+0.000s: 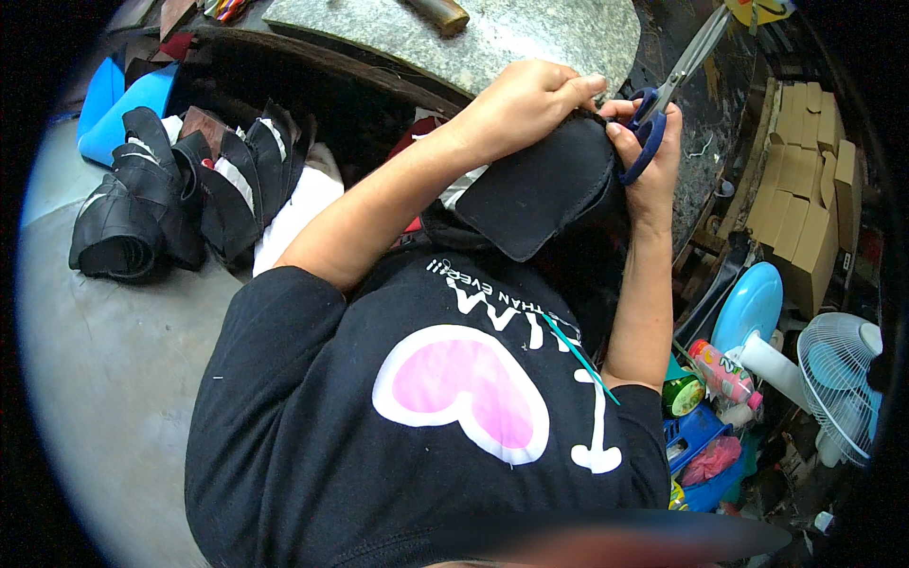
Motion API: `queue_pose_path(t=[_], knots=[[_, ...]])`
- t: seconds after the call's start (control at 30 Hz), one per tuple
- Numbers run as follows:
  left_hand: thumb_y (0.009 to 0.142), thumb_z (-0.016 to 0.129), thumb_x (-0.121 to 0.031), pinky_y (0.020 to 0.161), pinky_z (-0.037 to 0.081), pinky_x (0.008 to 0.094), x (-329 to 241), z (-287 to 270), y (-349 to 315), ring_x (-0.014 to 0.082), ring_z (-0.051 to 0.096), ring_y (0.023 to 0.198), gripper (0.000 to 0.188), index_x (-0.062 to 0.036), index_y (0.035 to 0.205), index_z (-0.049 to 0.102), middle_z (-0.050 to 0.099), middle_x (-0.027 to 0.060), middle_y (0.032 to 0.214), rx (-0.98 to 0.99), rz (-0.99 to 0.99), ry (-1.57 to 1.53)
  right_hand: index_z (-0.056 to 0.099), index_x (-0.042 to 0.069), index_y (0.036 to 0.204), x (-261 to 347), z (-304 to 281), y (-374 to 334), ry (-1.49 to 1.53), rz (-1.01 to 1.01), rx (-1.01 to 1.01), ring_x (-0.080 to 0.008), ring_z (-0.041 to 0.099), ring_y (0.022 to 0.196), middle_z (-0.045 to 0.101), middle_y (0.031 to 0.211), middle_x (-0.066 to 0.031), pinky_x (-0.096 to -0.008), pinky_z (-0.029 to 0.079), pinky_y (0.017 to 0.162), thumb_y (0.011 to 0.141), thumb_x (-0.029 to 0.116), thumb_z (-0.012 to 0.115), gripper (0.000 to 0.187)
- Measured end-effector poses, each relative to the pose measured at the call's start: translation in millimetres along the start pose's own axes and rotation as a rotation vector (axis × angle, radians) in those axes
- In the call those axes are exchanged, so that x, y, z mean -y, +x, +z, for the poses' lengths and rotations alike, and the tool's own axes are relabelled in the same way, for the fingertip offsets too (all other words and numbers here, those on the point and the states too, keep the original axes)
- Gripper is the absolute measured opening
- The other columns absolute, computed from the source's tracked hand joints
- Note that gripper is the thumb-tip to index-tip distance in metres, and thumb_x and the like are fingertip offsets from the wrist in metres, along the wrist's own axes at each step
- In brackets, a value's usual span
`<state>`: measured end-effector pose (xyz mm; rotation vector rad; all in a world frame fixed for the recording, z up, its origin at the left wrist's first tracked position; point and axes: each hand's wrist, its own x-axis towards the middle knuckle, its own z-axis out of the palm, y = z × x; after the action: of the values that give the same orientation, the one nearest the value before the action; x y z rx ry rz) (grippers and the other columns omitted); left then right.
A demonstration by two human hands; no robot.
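Note:
A black panel of fabric or leather (544, 185) with a seam along its edge hangs in front of my chest. My left hand (530, 99) is closed on its far edge, thumb and fingers pinched together. My right hand (653, 156) holds scissors with dark blue handles (646, 142), their blades pointing up and away from the panel. The right thumb and fingertips are close to the panel's far right corner, by the left fingers. Whether they also grip it, I cannot tell.
Ahead lies a grey speckled slab (540, 38) with a wooden-looking handle (440, 14) on it. Bundled black pieces (133, 213) and a blue item (123, 109) sit left. Right are cardboard boxes (795, 199), a fan (838, 369), a pink bottle (724, 369) and a blue basket (696, 435).

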<state>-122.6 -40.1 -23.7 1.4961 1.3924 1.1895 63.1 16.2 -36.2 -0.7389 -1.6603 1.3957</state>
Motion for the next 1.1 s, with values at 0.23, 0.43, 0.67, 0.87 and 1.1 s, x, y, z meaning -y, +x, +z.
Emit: queue_pose_path(t=[0.23,0.43,0.67,0.87,1.1], knots=[[0.077,0.075,-0.014,0.068,0.051,0.0346,-6,-23,-10,0.0226,0.064,0.072,0.037,-0.0056,0.111,0.064,0.065,0.0115,0.078,-0.048,0.143,0.343,0.042,0.003,0.112,-9,5,2,0.074,0.068,-0.052,-0.0149,0.061,0.089,0.063,0.095,-0.0102,-0.0266,0.048,0.084,0.082,-0.002,0.068,0.040],[0.077,0.070,-0.014,0.076,0.051,0.0427,-10,-18,13,0.0323,0.065,0.084,0.021,-0.0063,0.096,0.069,0.066,0.0133,0.086,0.101,0.374,0.684,0.041,0.003,0.112,-10,5,4,0.068,0.058,-0.046,-0.0148,0.061,0.089,0.063,0.096,-0.0103,-0.0265,0.049,0.083,0.082,-0.002,0.069,0.041],[0.075,0.063,-0.017,0.071,0.053,0.0414,-21,-7,29,0.0329,0.068,0.080,0.018,0.0005,0.079,0.067,0.066,0.0156,0.080,0.290,0.454,0.936,0.041,0.003,0.112,-13,4,2,0.038,0.035,-0.055,-0.0142,0.061,0.089,0.064,0.096,-0.0092,-0.0266,0.049,0.084,0.083,-0.003,0.069,0.041],[0.078,0.062,-0.017,0.073,0.053,0.0412,-9,-11,26,0.0334,0.067,0.081,0.018,-0.0002,0.082,0.068,0.067,0.0168,0.084,0.216,0.387,0.927,0.042,0.003,0.112,-17,5,3,0.035,0.013,-0.057,-0.0144,0.061,0.088,0.064,0.095,-0.0092,-0.0270,0.049,0.084,0.082,-0.003,0.069,0.041],[0.084,0.067,-0.034,0.078,0.051,0.0415,-9,-20,-7,0.0338,0.065,0.088,0.034,-0.0026,0.097,0.069,0.067,0.0154,0.090,0.122,0.154,0.647,0.044,0.004,0.110,-10,0,1,0.098,0.089,-0.087,-0.0150,0.062,0.087,0.065,0.093,-0.0112,-0.0277,0.049,0.083,0.079,-0.002,0.069,0.039]])
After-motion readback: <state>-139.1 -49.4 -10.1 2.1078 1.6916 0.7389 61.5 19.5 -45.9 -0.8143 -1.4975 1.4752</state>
